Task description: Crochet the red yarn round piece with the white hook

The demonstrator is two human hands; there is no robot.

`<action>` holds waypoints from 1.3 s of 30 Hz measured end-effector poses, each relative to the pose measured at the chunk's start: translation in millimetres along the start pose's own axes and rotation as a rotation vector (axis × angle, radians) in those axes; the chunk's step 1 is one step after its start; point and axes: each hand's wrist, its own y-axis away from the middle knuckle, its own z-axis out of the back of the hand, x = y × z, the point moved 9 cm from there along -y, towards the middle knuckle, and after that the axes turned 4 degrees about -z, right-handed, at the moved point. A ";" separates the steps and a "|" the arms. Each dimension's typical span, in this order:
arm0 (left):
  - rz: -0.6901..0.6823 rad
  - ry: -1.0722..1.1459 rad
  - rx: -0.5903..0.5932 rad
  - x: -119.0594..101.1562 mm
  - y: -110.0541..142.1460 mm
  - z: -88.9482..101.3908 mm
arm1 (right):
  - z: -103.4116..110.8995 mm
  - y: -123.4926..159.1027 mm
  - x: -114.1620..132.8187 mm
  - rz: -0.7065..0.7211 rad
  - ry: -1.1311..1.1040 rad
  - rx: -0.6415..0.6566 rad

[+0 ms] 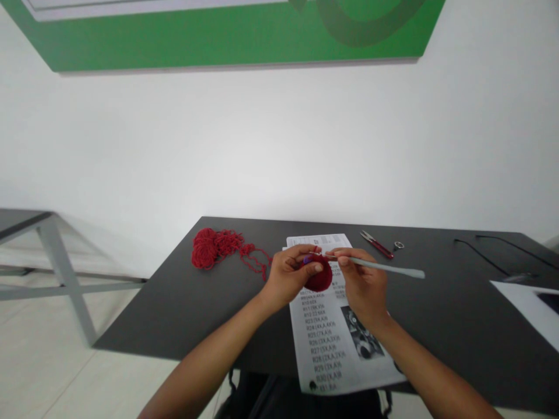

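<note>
A small round piece of red crochet (319, 278) is pinched between the thumb and fingers of my left hand (290, 267). Something purple, perhaps a stitch marker (307, 259), shows at its upper left edge. My right hand (361, 285) grips a crochet hook (388, 267) with a pale grey handle that points off to the right. The hook's tip meets the top edge of the red piece, close to my left fingertips. Red yarn (257, 256) trails from my left hand to a loose ball of red yarn (205, 249) at the table's back left.
Under my hands lie printed pattern sheets (323, 349) with rows of text and a photo. Red-handled thread snips (378, 244) and a small ring-shaped item (398, 246) rest behind my right hand. Glasses (484, 259) and a white sheet (528, 308) are at the right of the dark table (218, 314).
</note>
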 end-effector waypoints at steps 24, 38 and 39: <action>-0.143 -0.265 0.034 -14.1 2.9 -1.8 | -12.9 11.5 34.8 0.435 0.171 0.177; -0.399 -0.539 0.048 -18.0 12.0 -6.2 | -35.0 32.2 35.8 0.936 0.661 0.188; -0.360 -0.481 0.038 -13.6 11.2 -5.5 | -35.1 32.6 34.7 0.941 0.682 0.177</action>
